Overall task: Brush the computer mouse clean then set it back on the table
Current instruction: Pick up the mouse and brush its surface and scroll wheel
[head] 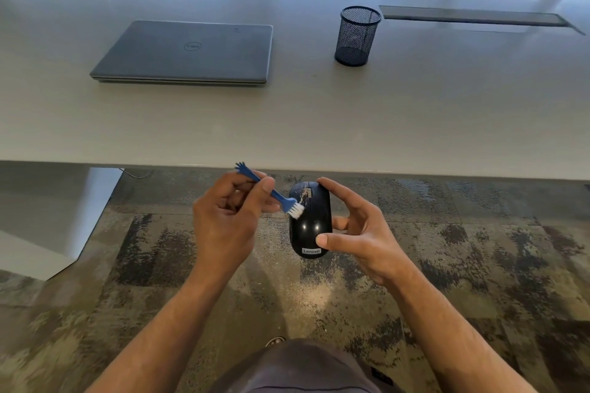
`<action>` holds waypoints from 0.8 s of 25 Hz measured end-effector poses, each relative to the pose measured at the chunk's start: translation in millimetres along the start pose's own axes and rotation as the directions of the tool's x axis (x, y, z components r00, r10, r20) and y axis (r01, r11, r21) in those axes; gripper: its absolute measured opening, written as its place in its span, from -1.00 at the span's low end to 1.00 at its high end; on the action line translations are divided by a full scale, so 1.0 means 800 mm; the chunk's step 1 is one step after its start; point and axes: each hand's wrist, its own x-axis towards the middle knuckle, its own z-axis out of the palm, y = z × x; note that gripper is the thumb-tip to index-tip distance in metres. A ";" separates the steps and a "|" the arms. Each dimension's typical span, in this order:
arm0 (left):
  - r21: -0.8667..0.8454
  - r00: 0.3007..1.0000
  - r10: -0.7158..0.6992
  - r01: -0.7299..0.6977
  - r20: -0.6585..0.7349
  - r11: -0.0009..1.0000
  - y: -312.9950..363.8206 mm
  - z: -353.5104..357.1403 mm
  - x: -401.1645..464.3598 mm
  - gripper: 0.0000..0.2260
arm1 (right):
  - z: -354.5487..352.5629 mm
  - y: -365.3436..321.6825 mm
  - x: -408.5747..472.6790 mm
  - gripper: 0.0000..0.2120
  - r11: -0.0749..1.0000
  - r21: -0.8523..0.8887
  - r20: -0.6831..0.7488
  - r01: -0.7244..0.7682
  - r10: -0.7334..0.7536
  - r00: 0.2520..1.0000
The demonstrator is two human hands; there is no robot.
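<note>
Now the left hand (223, 220) is pinching the brush (281, 198) and the right hand (354, 233) is holding the mouse (311, 226) off the desk (319, 118), so hard brushing could be knocking it down.

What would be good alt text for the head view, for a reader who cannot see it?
A person's right hand holds a black mouse below the table edge while the left hand brushes its dusty front with a blue brush. On the table lie a closed laptop and a mesh cup.
</note>
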 end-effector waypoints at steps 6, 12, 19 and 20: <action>-0.023 0.999 0.049 -0.048 0.021 0.999 0.007 -0.005 0.002 -0.95 | 0.002 -0.001 -0.001 -0.14 1.000 0.016 -0.012 0.008 -0.008 1.000; 0.070 0.997 0.019 -0.024 0.078 0.997 0.002 0.008 -0.010 -0.92 | 0.007 0.001 -0.001 -0.15 1.000 0.012 -0.013 0.016 -0.016 1.000; -0.009 0.998 0.054 -0.054 0.041 0.998 0.004 -0.012 0.004 -0.97 | 0.002 0.009 -0.001 -0.13 1.000 0.024 -0.007 0.001 -0.001 1.000; -0.003 0.995 0.060 -0.060 0.077 0.998 0.004 -0.009 -0.001 -0.97 | 0.002 0.008 -0.001 -0.13 1.000 0.023 -0.008 0.002 -0.002 1.000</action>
